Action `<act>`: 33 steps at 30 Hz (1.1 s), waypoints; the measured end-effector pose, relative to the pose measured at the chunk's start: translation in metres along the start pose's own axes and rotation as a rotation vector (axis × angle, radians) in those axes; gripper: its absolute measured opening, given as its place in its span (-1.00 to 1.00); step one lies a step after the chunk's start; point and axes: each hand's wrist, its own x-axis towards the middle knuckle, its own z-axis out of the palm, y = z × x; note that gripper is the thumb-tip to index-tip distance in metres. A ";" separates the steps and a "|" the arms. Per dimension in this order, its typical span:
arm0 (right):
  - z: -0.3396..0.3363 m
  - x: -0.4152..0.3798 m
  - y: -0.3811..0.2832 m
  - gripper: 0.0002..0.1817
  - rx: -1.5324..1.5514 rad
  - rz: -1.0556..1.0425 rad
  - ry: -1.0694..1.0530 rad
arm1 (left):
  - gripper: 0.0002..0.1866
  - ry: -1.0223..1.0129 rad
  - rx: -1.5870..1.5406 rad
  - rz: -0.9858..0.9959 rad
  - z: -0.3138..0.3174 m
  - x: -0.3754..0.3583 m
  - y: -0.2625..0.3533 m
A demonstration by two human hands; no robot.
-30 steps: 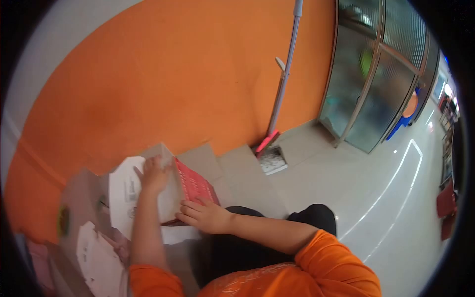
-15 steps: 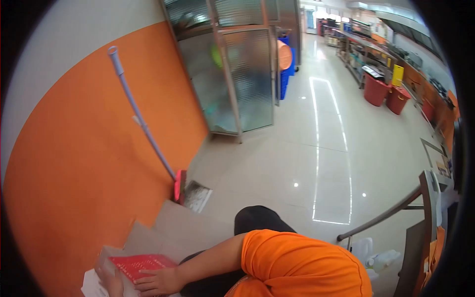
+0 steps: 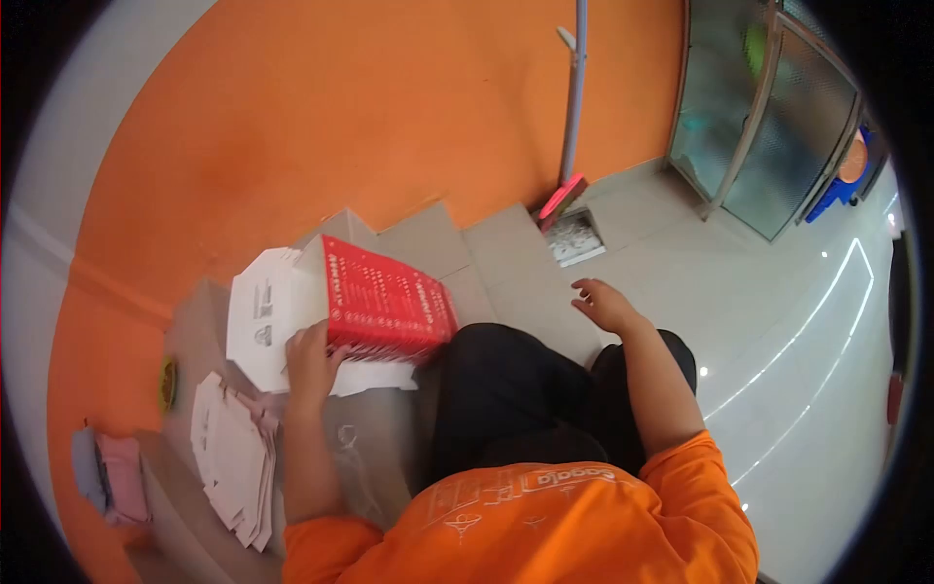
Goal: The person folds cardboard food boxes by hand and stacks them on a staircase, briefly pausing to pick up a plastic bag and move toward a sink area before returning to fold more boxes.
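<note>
Beside my left knee, a red-and-white printed cardboard box (image 3: 389,304) sits on the stairs, its red side covered in white lettering. A white flap (image 3: 261,316) of it spreads to the left. My left hand (image 3: 309,362) grips the near left edge of the red part, fingers bent over it. Away from the box, my right hand (image 3: 605,305) hovers above my right knee, fingers apart and slightly curled, with nothing in it. A stack of flat white cardboard pieces (image 3: 233,453) lies on a step below my left forearm.
Grey stair steps (image 3: 428,238) run along the orange wall (image 3: 341,117). A broom with a pink head (image 3: 562,201) leans there over a dustpan (image 3: 576,237). Pink and grey cloth-like items (image 3: 122,477) lie at lower left. A glass-panelled door (image 3: 778,127) stands at upper right.
The view has swung left and down, bringing the box and the white stack into sight. My right hand has lifted off the red cardboard and moved right; my left hand stays at it.
</note>
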 end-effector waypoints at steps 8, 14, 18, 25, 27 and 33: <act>0.030 -0.005 -0.042 -0.60 -0.411 0.148 -0.352 | -0.68 -0.149 0.205 0.361 -0.019 0.010 0.008; 0.018 -0.010 -0.026 -0.61 -0.267 0.131 -0.240 | -0.67 -0.286 0.274 0.319 -0.030 0.007 0.024; 0.017 0.005 -0.020 -0.60 -0.308 0.111 -0.290 | -0.61 -0.249 0.283 0.251 -0.015 0.008 0.008; 0.025 0.020 -0.003 -0.63 -0.233 0.037 -0.255 | -0.43 0.112 0.289 -0.061 -0.058 -0.051 0.023; 0.021 0.018 0.000 -0.63 -0.249 0.044 -0.274 | -0.43 0.295 0.166 -0.167 -0.093 -0.066 0.016; 0.021 0.006 -0.019 -0.63 -0.248 0.060 -0.277 | -0.39 0.032 -0.137 -0.780 -0.101 -0.180 -0.138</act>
